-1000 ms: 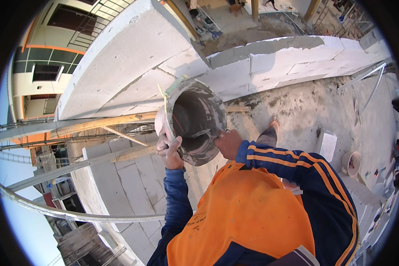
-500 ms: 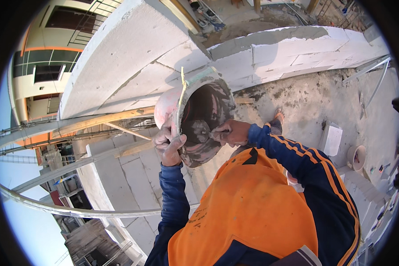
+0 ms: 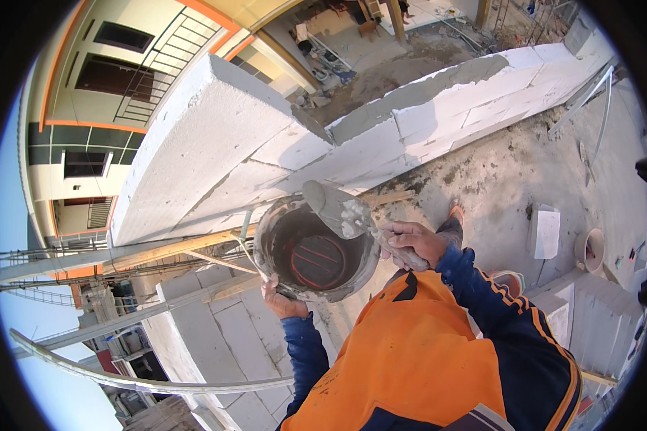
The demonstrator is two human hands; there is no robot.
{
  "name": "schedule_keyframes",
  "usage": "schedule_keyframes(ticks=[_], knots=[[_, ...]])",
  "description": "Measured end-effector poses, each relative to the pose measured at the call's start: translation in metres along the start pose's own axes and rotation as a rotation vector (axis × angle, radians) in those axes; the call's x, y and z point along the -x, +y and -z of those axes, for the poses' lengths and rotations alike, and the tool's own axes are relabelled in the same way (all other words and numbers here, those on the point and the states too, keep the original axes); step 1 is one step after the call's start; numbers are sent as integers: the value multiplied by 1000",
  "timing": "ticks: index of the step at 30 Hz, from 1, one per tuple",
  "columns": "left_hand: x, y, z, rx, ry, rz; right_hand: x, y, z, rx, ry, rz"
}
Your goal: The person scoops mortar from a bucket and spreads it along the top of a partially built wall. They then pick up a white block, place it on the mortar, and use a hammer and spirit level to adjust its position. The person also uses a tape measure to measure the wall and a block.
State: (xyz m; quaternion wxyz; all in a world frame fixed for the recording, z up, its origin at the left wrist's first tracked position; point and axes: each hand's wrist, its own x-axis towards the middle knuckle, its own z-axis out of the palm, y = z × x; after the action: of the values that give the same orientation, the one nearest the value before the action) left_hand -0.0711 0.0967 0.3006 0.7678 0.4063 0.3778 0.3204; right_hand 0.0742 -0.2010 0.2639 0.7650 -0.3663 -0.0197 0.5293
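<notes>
My left hand (image 3: 282,297) grips the rim of a mortar-smeared bucket (image 3: 264,243), whose dark inside shows a red ring at the bottom. A mortar-coated trowel (image 3: 323,205) sits over the bucket's upper right, with a grey lump of mortar (image 3: 353,214) on its blade. My right hand (image 3: 414,243) is closed on the trowel's handle, just right of the bucket. Both sleeves are dark blue, and an orange shirt fills the lower middle.
A white block wall (image 3: 453,111) crosses ahead, grey mortar along its top. Wooden and metal beams (image 3: 158,255) run left over more blockwork. A loose block (image 3: 545,230) and pale pail (image 3: 589,249) stand on the concrete right, near my foot (image 3: 456,212). A building with balconies rises upper left.
The bucket has turned from tilted to more upright, showing its bottom. The trowel has come up out of it, and my right hand has moved right and upward relative to the bucket.
</notes>
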Motion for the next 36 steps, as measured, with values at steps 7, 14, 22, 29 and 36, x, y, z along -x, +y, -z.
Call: schedule_keyframes(ticks=[7, 14, 22, 29, 36], knots=[[-2, -9, 63, -78, 146, 89, -57, -16, 35, 415, 459, 425], [1, -2, 86, -111, 195, 84, -129, -14, -8, 1067, 803, 386], [2, -4, 92, -79, 173, 68, -121, -16, -70, 1102, 878, 505], [-6, -12, 99, -179, 224, 75, -126, -15, -109, 1158, 879, 640], [-3, -10, 93, -93, 203, 97, -108, 32, -112, 1052, 877, 752]])
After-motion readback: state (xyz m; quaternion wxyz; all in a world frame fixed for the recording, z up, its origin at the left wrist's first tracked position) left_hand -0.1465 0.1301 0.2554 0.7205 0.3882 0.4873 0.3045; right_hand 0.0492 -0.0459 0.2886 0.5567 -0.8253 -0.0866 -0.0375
